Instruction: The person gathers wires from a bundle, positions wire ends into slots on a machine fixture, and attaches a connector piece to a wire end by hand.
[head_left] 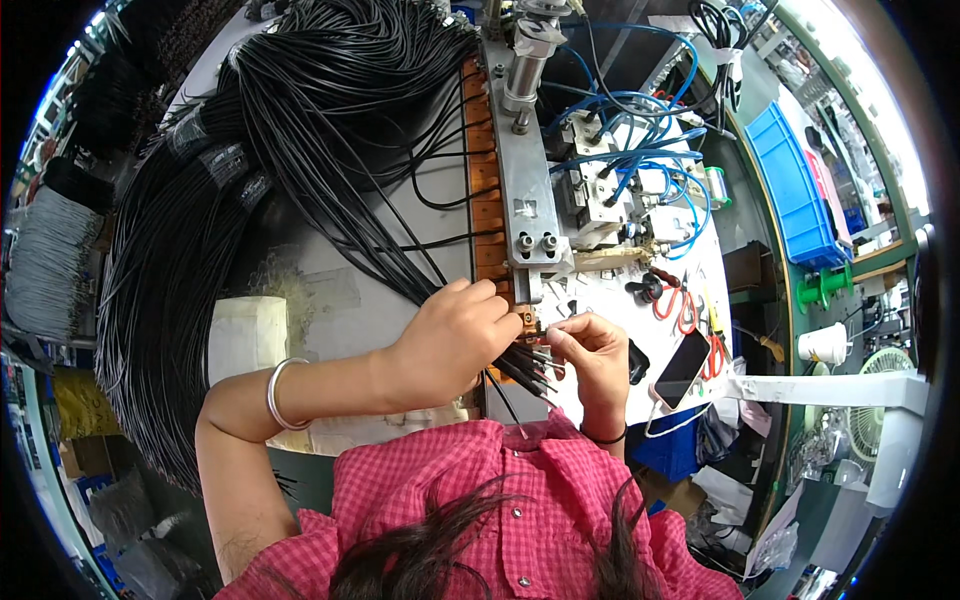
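My left hand is closed over a bunch of thin black cables, whose cut ends stick out below its fingers. My right hand is pinched, thumb against forefinger, beside the end of an orange-brown slotted strip. Whatever lies between those fingertips is too small to make out. Both hands work close together at the strip's near end. Several single cables run across from the large black cable bundle into the strip's slots. A flat metal bar lies along the strip's right side.
A metal cylinder stands above the bar. To the right are metal blocks with blue air tubes. Red-handled tools, a phone and a white cable lie near my right hand. A blue bin sits further right.
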